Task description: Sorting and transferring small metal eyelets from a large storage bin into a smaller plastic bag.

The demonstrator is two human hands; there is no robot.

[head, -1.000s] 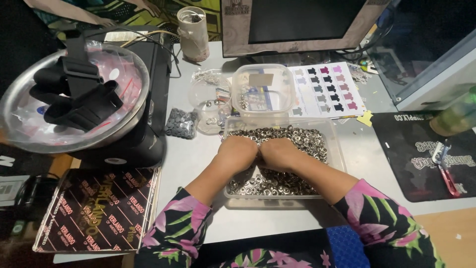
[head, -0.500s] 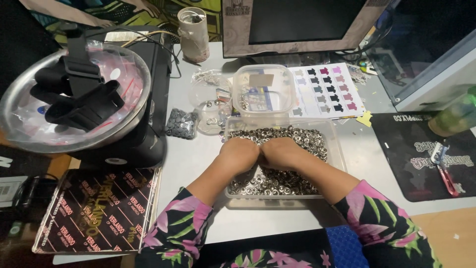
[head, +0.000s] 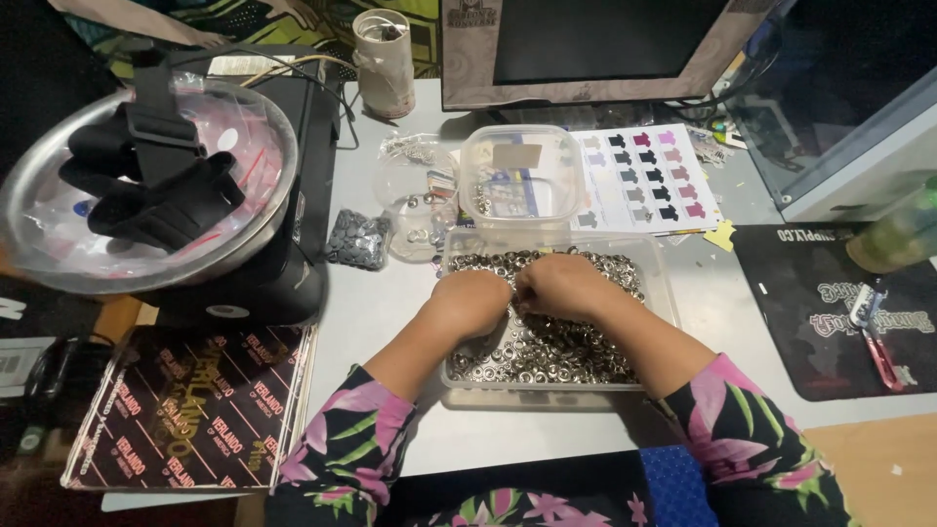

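Both hands down in the clear plastic tray (head: pixel 656 293), which sits mid-desk, filled with small silver metal rings (head: pixel 556 351). Left hand (head: pixel 470 301) and right hand (head: pixel 558 285) are knuckles-up, touching each other over the rings near the tray's far end. Fingers on both curl under, tips hidden; can't tell whether either pinches a ring. Just beyond the tray: empty clear square container (head: pixel 522 176), and a round clear lid (head: pixel 415 200) with a few rings. Small bag of grey parts (head: pixel 357 238) left of the tray, colour swatch sheet (head: pixel 649 176) behind it
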